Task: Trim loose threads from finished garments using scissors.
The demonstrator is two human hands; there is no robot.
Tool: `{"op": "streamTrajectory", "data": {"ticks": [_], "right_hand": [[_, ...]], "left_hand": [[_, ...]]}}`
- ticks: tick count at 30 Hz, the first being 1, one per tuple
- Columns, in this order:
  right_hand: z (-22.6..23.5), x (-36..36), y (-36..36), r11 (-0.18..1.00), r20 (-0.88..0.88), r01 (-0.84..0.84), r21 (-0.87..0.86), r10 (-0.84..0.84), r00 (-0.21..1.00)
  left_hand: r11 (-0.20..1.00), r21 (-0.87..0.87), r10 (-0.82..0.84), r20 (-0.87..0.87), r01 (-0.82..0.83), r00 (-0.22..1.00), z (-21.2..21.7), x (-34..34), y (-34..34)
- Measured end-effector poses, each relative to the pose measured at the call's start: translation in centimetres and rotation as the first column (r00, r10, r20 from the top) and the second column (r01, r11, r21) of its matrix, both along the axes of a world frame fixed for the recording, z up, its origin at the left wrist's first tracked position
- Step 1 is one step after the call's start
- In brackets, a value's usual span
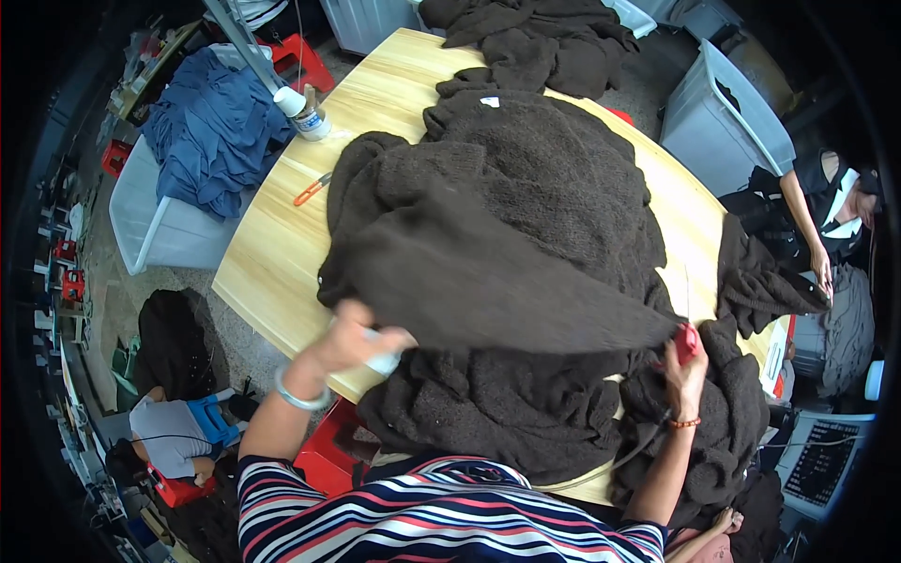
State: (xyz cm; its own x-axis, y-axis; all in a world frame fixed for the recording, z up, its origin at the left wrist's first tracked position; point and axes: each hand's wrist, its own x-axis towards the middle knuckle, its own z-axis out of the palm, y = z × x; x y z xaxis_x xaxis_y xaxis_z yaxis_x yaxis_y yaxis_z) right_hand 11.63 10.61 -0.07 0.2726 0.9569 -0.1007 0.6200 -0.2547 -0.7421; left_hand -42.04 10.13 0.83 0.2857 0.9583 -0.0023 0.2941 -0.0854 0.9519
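Note:
A dark brown knit garment [469, 281] is stretched across the front of the table, blurred by motion. At its left front edge my left hand [343, 349] is closed, with a pale, smeared piece [383, 360] at its fingers; what that piece is cannot be made out. My right hand [687, 375] is closed around a small red tool [688, 343], whose kind is unclear, beside the garment's right corner. Beneath and behind lies a heap of similar dark knitwear [572, 178]. More dark knit pieces [497, 413] lie against my front.
An orange cutter [312, 190] and a white bottle [302, 114] are on the wooden table [272, 258]. Blue fabric [211, 131] fills a bin [174, 235] at left. A grey bin [718, 113] stands at right. A co-worker's hand [821, 267] touches dark knitwear at the right edge.

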Motion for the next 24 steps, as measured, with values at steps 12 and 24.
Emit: {"op": "streamTrajectory", "data": {"ticks": [12, 24], "right_hand": [[-4.0, 7.6, -12.1, 0.945, 0.174, 0.300, -0.134, -0.275, 0.945], [1.8, -4.4, -11.7, 0.945, 0.235, -0.298, -0.136, 0.323, 0.917]], "left_hand": [[0.978, 0.207, 0.075, -0.250, -0.023, 0.965, -5.5, 12.9, -1.6], [0.847, -0.531, 0.323, 0.480, -0.023, 0.816, -11.3, 19.7, -0.6]]}}
